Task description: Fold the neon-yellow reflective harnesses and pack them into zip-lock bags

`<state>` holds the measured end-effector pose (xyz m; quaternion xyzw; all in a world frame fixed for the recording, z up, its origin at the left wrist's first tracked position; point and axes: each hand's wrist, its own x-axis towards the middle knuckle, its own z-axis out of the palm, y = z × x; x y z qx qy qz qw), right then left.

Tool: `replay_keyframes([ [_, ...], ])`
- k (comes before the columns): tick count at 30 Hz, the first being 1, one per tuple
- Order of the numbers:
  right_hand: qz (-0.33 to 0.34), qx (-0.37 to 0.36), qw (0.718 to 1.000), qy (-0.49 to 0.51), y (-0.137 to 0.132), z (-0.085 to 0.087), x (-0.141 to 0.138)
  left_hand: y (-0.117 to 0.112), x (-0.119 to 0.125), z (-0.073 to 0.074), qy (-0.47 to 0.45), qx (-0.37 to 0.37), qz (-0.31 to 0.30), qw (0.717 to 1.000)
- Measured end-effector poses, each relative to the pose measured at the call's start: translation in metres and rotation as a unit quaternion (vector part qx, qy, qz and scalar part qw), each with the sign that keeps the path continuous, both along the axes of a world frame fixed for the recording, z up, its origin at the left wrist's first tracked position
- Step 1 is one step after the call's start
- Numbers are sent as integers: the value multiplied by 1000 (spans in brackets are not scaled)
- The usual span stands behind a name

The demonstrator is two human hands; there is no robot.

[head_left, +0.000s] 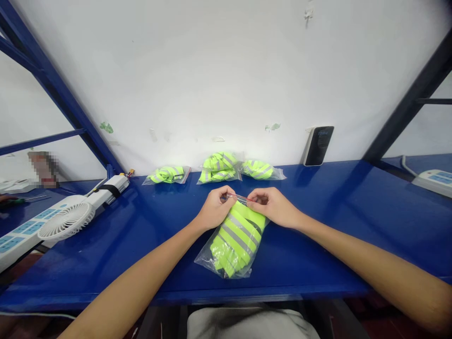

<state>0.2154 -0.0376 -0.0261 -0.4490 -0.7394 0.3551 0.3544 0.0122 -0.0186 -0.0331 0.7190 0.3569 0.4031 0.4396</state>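
Observation:
A clear plastic bag [233, 245] holding folded neon-yellow straps with grey reflective stripes lies on the blue table [335, 226] in front of me. My left hand [214, 207] and my right hand [271, 205] both pinch the bag's top edge with its thin red seal line, thumbs and fingers closed on it. The bag's far end is lifted slightly between the hands, while its near end rests on the table.
Three filled bags [165, 174] [219, 167] [261, 170] sit by the white wall. A phone [318, 145] leans on the wall. A small white fan [67, 220] and power strip [21, 233] lie left; another strip [436, 181] right. Blue shelf struts flank both sides.

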Motion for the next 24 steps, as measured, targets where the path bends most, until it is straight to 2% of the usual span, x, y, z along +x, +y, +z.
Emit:
replay_keyframes([
  [8,24,-29,999,16,-5,-1,-3,7,-5,-1,-12,-83,-62,995],
  [12,15,-58,998,26,-6,0,-3,8,-6,-3,-25,-112,-61,992],
  [16,7,-70,997,9,-7,1,-4,7,-5,-3,-25,-108,-54,992],
  [24,33,-59,997,23,-10,-1,-7,7,-6,-1,-3,-104,-75,992],
])
